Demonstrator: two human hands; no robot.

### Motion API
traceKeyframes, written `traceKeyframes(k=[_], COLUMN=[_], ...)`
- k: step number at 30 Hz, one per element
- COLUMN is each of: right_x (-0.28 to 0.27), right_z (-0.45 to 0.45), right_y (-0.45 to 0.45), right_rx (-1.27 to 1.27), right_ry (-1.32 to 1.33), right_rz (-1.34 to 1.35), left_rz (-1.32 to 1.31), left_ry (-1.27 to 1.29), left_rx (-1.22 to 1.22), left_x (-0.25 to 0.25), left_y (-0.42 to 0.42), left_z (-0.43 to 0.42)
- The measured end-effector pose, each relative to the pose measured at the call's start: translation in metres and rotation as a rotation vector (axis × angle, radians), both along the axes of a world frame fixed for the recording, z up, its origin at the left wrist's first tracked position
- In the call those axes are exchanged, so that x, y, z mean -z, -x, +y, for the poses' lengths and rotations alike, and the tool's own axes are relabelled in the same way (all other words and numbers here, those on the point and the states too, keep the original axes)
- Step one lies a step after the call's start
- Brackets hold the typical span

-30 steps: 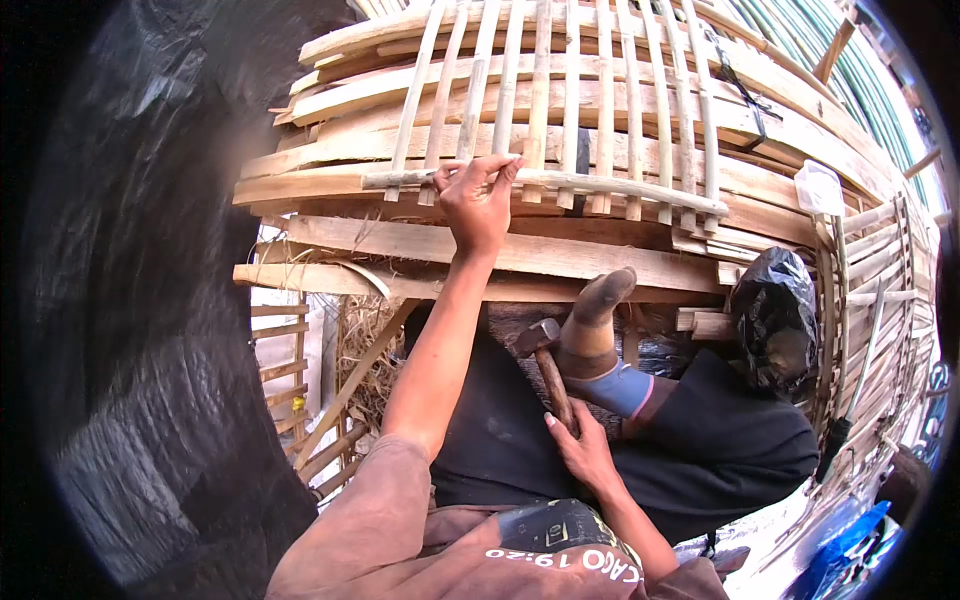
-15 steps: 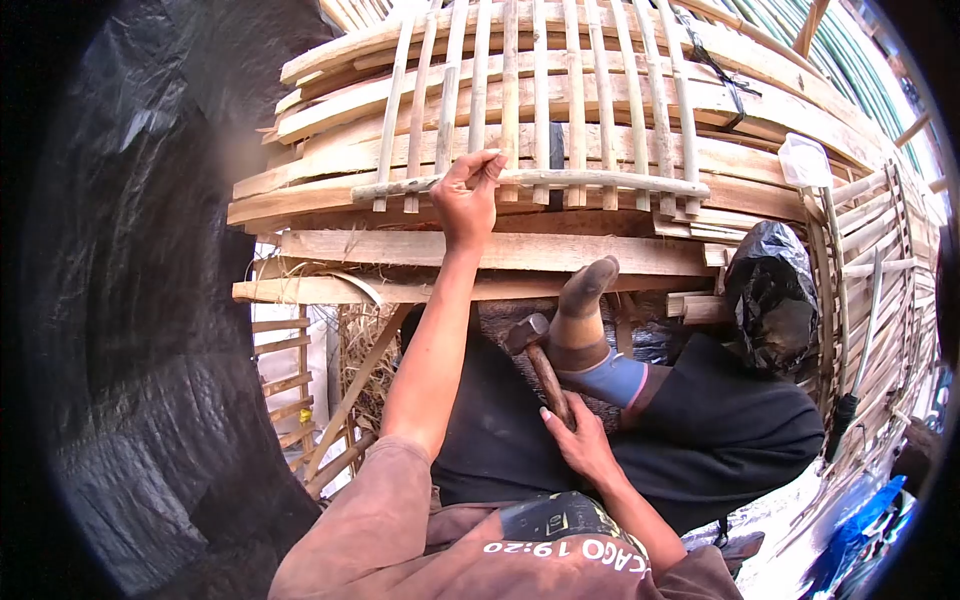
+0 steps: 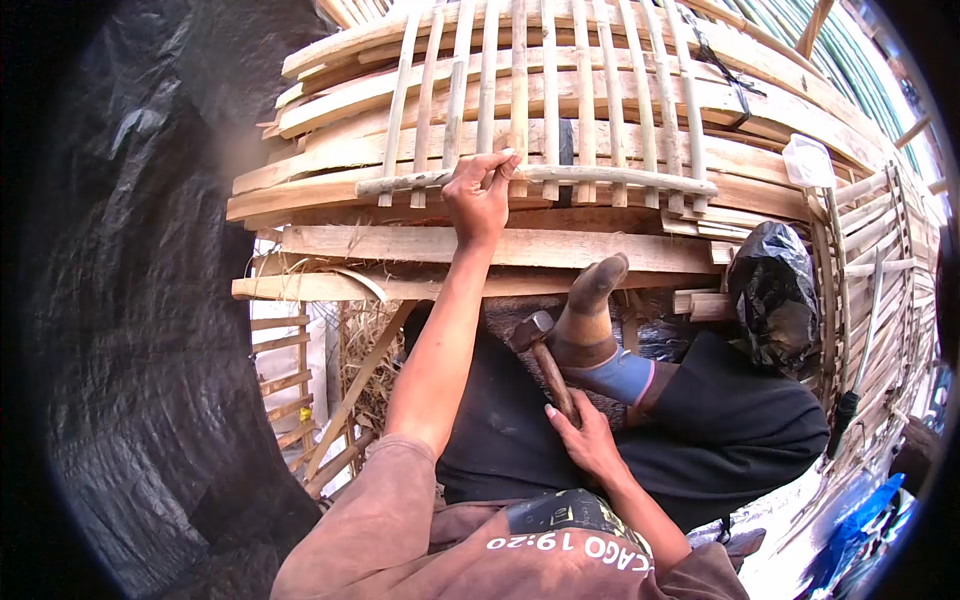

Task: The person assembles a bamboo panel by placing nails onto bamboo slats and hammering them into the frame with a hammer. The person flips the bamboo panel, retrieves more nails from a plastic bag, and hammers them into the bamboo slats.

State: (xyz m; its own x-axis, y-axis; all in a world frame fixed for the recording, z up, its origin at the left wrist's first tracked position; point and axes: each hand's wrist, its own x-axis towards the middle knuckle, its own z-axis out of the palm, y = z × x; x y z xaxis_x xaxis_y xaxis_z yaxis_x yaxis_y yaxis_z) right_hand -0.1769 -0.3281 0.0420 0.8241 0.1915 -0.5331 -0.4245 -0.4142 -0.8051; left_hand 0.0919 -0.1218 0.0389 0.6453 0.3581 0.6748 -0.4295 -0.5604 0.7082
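Observation:
My left hand (image 3: 478,203) is closed in a pinch at the round wooden crosspiece (image 3: 620,178) of a slatted frame. Its fingertips meet beside one of the upright slats (image 3: 519,90); whatever is between them is too small to make out. Several thin slats run away from me, their near ends crossing under the crosspiece. Low over my lap, my right hand (image 3: 587,437) grips the wooden handle of a hammer (image 3: 532,332). The metal head points up and left, close to my socked foot (image 3: 590,315).
Stacked wooden planks (image 3: 500,248) lie beneath the frame. A black plastic bag (image 3: 772,295) and a whitish plastic container (image 3: 808,162) are at the right, near a slatted panel (image 3: 880,240). Black sheeting (image 3: 150,330) hangs along the left.
My left hand has shifted slightly right along the crosspiece, still pinched. The slatted frame appears a little further right and higher in view. My right hand keeps its grip on the hammer.

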Motion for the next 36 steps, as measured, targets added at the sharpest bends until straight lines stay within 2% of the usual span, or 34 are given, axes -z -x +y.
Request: traceKeyframes(k=[13,15,19,23,25,27,30,33,36], right_x=[0.003,0.001,0.01,0.009,0.011,0.008,0.0,-0.005,-0.019], right_z=[-0.001,-0.002,-0.003,-0.006,-0.007,-0.008,-0.012,-0.016,-0.028], right_y=[0.001,0.0,0.004,0.006,0.006,0.005,0.004,0.007,0.007], right_rx=[-0.041,-0.042,-0.034,-0.011,-0.013,-0.014,-0.012,0.034,0.064], right_ry=[0.021,0.023,-0.017,-0.053,-0.082,-0.084,-0.093,-0.124,-0.145], right_rz=[0.012,0.039,-0.02,-0.028,-0.063,-0.049,-0.008,-0.05,-0.075], left_rz=[-0.002,0.063,0.095,0.107,-0.026,0.073,0.088,0.153,0.123], left_ry=[-0.005,0.196,0.263,0.027,-0.027,0.048,-0.066,-0.164,-0.218], left_rx=[0.018,0.076,0.154,0.078,0.213,0.376,0.545,0.643,0.636], left_x=[0.002,0.001,-0.004,-0.032,-0.046,-0.06,-0.064,-0.058,-0.046], left_y=[-0.005,-0.004,-0.008,-0.001,-0.005,-0.006,-0.015,-0.026,-0.039], left_z=[-0.004,-0.008,-0.008,-0.032,-0.054,-0.078,-0.114,-0.139,-0.15])
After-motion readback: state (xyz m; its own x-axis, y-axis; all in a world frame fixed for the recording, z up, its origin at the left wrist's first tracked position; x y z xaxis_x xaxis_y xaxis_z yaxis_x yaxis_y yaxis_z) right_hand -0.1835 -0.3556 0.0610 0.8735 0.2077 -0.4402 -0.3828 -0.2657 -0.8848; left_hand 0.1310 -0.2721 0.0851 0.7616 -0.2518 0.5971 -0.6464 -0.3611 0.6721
